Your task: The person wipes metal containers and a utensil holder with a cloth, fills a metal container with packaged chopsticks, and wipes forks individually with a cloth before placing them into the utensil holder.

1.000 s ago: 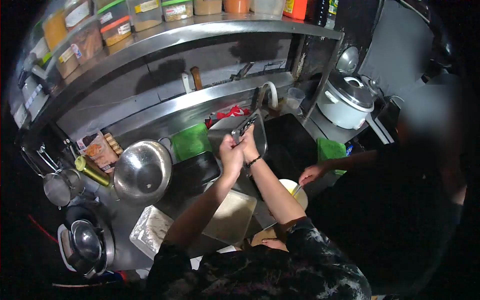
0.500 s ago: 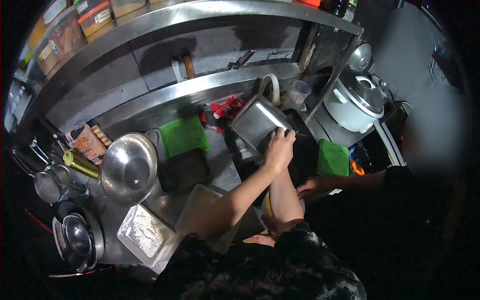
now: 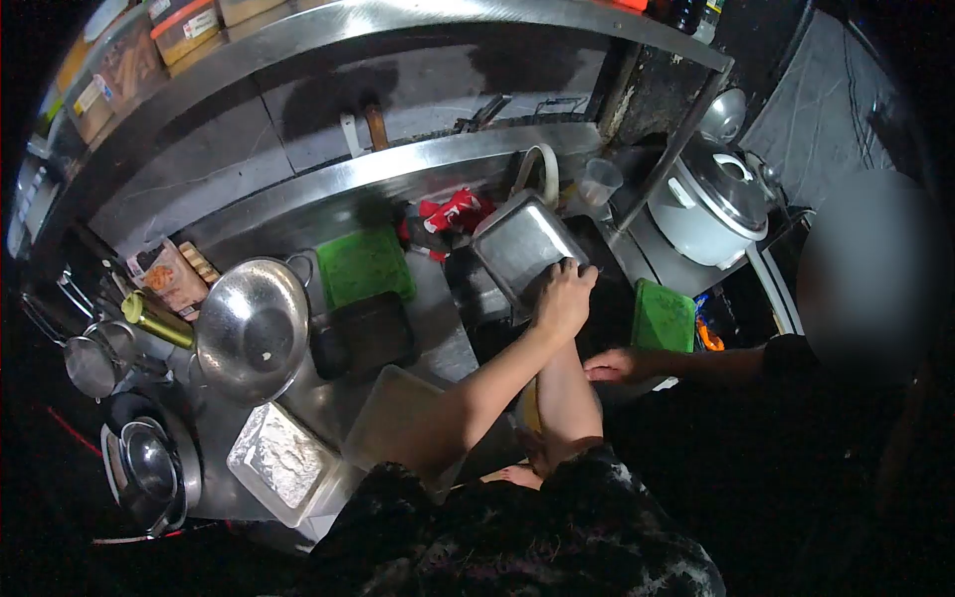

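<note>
My left hand (image 3: 565, 301) is closed on the near right edge of a rectangular metal pan (image 3: 529, 246). The pan is tilted over a dark sink area, below a curved white tap (image 3: 545, 174). My left forearm crosses over my right forearm (image 3: 569, 398). The fingers of my right hand are hidden behind my left wrist and hand, so what they hold cannot be seen. Close to my right forearm is the hand of another person (image 3: 609, 365), reaching in from the right. A pale round container (image 3: 529, 406) shows partly behind my right forearm.
Left on the counter stand a steel colander bowl (image 3: 254, 328), a tray of white powder (image 3: 282, 463), a green board (image 3: 366, 267) and a black tray (image 3: 366, 336). At right are a white lidded pot (image 3: 708, 209) and a second green board (image 3: 664, 316). A metal shelf (image 3: 378, 30) runs above.
The metal pan and my left hand have shifted slightly right and down, and the pan's angle has changed a little. The other person's head has moved lower at the right.
</note>
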A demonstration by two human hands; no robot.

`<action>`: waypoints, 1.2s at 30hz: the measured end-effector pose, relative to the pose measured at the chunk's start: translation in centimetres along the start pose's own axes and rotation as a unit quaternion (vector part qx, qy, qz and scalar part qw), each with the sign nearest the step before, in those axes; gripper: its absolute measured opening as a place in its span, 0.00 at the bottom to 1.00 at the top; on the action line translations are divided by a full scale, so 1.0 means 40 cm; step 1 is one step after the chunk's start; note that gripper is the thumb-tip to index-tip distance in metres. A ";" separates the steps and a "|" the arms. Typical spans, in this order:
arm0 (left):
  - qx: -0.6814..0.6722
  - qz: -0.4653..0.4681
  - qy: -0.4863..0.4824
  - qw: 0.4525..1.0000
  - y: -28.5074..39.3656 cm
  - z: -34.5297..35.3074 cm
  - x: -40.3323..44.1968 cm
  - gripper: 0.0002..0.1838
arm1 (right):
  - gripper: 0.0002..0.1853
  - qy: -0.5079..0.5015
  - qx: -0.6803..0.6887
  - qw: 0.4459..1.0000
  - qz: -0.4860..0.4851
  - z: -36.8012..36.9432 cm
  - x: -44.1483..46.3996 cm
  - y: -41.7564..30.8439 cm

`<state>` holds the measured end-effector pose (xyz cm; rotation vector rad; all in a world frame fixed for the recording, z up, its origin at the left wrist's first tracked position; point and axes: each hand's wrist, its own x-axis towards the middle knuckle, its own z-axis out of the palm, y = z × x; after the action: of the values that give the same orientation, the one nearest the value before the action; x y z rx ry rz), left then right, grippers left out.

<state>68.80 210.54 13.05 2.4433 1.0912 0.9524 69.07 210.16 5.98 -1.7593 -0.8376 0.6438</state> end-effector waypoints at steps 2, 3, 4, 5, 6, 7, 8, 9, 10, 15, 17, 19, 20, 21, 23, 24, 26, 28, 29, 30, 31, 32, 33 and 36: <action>-0.005 0.003 0.008 1.000 -0.010 0.010 -0.005 0.09 | 0.14 0.011 -0.030 0.999 -0.008 0.008 -0.004 0.001; -0.009 0.008 0.018 1.000 -0.012 0.012 -0.007 0.08 | 0.14 0.019 -0.049 0.999 -0.010 0.008 -0.003 -0.001; -0.010 0.007 0.017 1.000 -0.014 0.014 -0.009 0.08 | 0.14 0.024 -0.066 0.997 -0.013 0.010 -0.007 -0.001; 0.000 -0.005 -0.001 1.000 -0.015 0.016 -0.009 0.08 | 0.14 0.031 -0.081 0.996 -0.017 0.011 -0.009 -0.002; 0.009 -0.016 -0.019 1.000 -0.017 0.018 -0.010 0.08 | 0.14 0.036 -0.096 0.995 -0.019 0.013 -0.010 -0.004; 0.009 -0.016 -0.020 1.000 -0.020 0.019 -0.012 0.08 | 0.14 0.043 -0.111 0.993 -0.022 0.015 -0.010 -0.007; 0.015 -0.015 -0.017 1.000 -0.022 0.017 -0.015 0.08 | 0.14 0.049 -0.126 0.991 -0.023 0.018 -0.011 -0.009; 0.021 -0.014 -0.013 1.000 -0.024 0.018 -0.018 0.08 | 0.14 0.052 -0.140 0.988 -0.024 0.020 -0.012 -0.009; 0.021 -0.015 -0.014 1.000 -0.025 0.019 -0.018 0.08 | 0.14 0.058 -0.154 0.986 -0.025 0.021 -0.011 -0.010; 0.024 -0.017 -0.025 0.999 -0.029 0.011 -0.020 0.08 | 0.14 0.081 -0.216 0.973 -0.027 0.031 -0.018 -0.020; 0.023 -0.020 -0.026 0.999 -0.028 0.008 -0.024 0.08 | 0.14 0.090 -0.236 0.967 -0.027 0.034 -0.021 -0.022; 0.023 -0.022 -0.026 0.999 -0.031 0.010 -0.025 0.07 | 0.14 0.098 -0.259 0.961 -0.026 0.040 -0.027 -0.024; 0.025 -0.021 -0.027 0.999 -0.033 0.011 -0.027 0.07 | 0.14 0.103 -0.268 0.958 -0.025 0.041 -0.027 -0.026; 0.027 -0.019 -0.028 0.999 -0.030 0.003 -0.025 0.07 | 0.14 0.108 -0.278 0.954 -0.025 0.046 -0.032 -0.027; 0.024 -0.031 -0.045 0.998 -0.020 -0.013 -0.025 0.10 | 0.14 0.118 -0.297 0.947 -0.024 0.046 -0.034 -0.029; 0.020 -0.043 -0.063 0.997 -0.015 -0.026 -0.026 0.14 | 0.14 0.120 -0.306 0.944 -0.021 0.049 -0.036 -0.028; -0.023 -0.064 -0.066 0.995 -0.045 0.001 -0.045 0.14 | 0.14 0.134 -0.325 0.936 -0.021 0.044 -0.027 -0.036; -0.029 0.015 0.043 0.999 -0.040 0.032 -0.054 0.13 | 0.14 0.176 -0.356 0.918 -0.010 0.036 0.003 -0.035; -0.019 0.022 -0.001 1.000 -0.052 0.054 -0.045 0.11 | 0.14 0.209 -0.374 0.904 0.000 0.016 0.028 -0.041; -0.031 0.001 -0.050 0.998 -0.029 0.022 -0.041 0.10 | 0.14 0.234 -0.387 0.892 0.015 -0.003 0.042 -0.047; 0.028 -0.005 -0.061 0.998 0.002 -0.016 -0.040 0.10 | 0.14 0.252 -0.398 0.882 0.032 -0.010 0.051 -0.044; 0.019 0.004 -0.066 0.998 0.020 -0.053 -0.041 0.11 | 0.15 0.260 -0.404 0.876 0.038 -0.020 0.063 -0.035; 0.045 0.004 -0.083 0.996 0.023 -0.058 -0.037 0.13 | 0.15 0.274 -0.410 0.869 0.034 -0.033 0.071 -0.016; 0.058 0.020 -0.092 0.994 0.008 -0.030 -0.055 0.13 | 0.15 0.234 -0.424 0.872 -0.066 0.011 0.074 0.073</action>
<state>67.09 208.71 13.11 2.5954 1.0636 0.6752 71.23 212.11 3.00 -2.4603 -0.9441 -0.3277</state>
